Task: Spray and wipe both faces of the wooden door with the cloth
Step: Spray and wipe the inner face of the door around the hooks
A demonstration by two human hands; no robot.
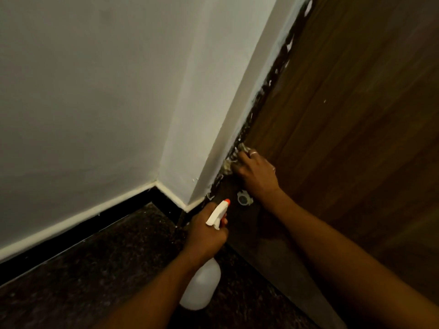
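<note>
The brown wooden door [344,115] fills the right side of the view, its edge meeting the white wall. My right hand [256,173] presses a pale, crumpled cloth [231,161] against the lower part of the door beside its paint-flecked edge. My left hand [205,230] grips the neck of a white spray bottle [202,286] with a white trigger and an orange nozzle tip that points toward the door's bottom corner. A small round fitting [244,198] sits on the door just below my right hand.
A white wall [95,91] forms a corner on the left, with a white strip and black skirting [83,224] at its foot. Dark speckled stone floor [107,269] lies below. The scene is dim.
</note>
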